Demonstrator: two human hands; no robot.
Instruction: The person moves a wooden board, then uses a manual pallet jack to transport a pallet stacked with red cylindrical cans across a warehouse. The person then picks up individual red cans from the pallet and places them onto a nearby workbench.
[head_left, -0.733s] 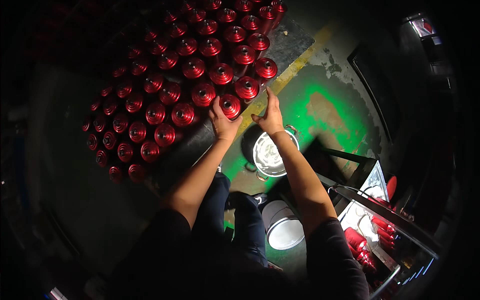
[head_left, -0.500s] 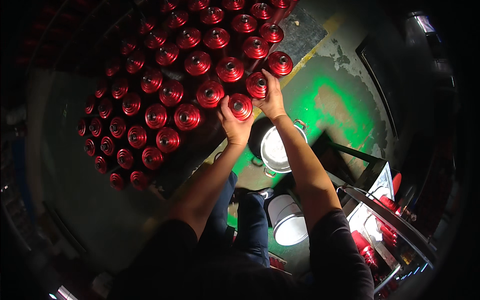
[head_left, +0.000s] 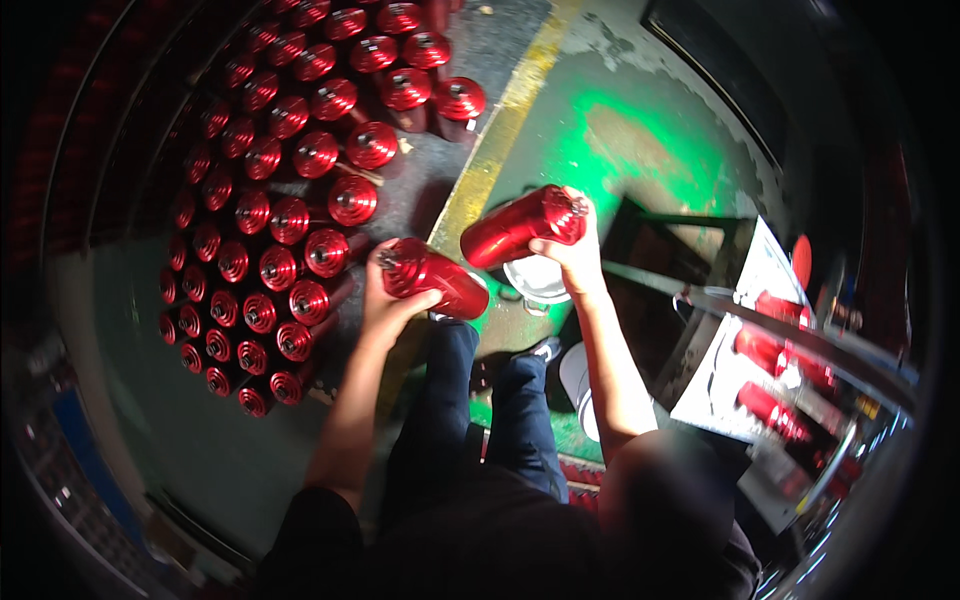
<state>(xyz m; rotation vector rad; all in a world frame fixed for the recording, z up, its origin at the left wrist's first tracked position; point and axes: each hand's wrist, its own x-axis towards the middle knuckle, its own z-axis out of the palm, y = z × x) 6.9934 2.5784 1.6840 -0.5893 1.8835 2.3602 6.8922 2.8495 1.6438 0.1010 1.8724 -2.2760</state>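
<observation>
A glossy red cylinder with a stepped, ringed end (head_left: 450, 284) is extending rightward from the left hand (head_left: 382, 308), which is gripping it near that end; its long axis is sloping down to the right. A second glossy red, ring-ended cylinder (head_left: 510, 230) is extending leftward from the right hand (head_left: 578, 258), which is gripping its ringed end; the plain ends are pointing inward, apart. Leftward of the left hand, similar red cylinders (head_left: 278, 268) are standing in rows; left of and below the right hand, a round, pale pot (head_left: 545, 299) is showing partly.
</observation>
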